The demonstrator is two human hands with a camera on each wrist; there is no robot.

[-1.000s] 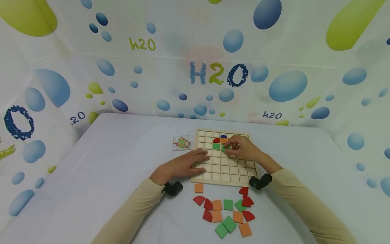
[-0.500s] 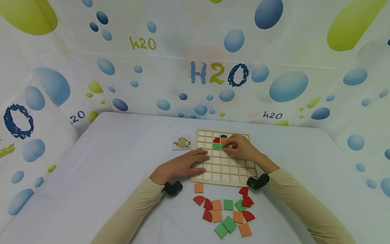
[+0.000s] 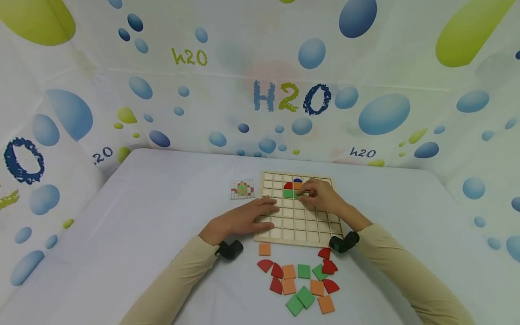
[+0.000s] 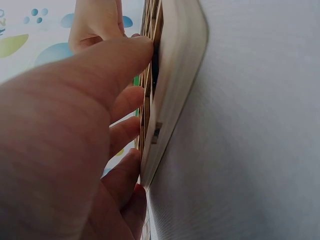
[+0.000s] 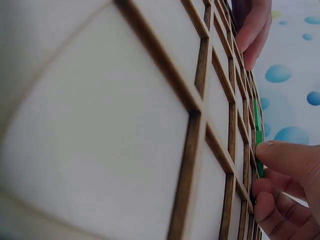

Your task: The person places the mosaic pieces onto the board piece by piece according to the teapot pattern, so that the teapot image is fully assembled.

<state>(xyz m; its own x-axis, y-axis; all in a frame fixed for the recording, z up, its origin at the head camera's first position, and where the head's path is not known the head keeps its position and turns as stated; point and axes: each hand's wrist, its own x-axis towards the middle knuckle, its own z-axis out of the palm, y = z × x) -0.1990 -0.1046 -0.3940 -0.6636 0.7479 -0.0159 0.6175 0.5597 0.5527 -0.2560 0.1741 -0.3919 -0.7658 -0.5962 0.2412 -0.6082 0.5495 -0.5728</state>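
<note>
In the head view a wooden grid board [image 3: 288,234] lies on the white table. My right hand [image 3: 322,197] pinches a green square tile [image 5: 259,150] between thumb and fingers, down at a cell right of another green square [image 3: 288,193]. Above these sit a red quarter-circle piece [image 3: 289,185], an orange square [image 3: 298,185] and a blue rounded piece [image 3: 298,180], partly hidden by the right fingers. My left hand [image 3: 241,218] rests with spread fingers on the board's left side, its thumb over the frame in the left wrist view.
A small pattern card [image 3: 242,189] lies left of the board. Loose pieces are spread in front of it: several orange squares [image 3: 326,304], green squares [image 3: 304,271] and red quarter-circles [image 3: 265,265]. A printed curtain [image 3: 227,90] hangs behind the table.
My right hand has shifted slightly left, bringing the pinched green tile from a small gap to right beside the other green square. The left hand stays in place.
</note>
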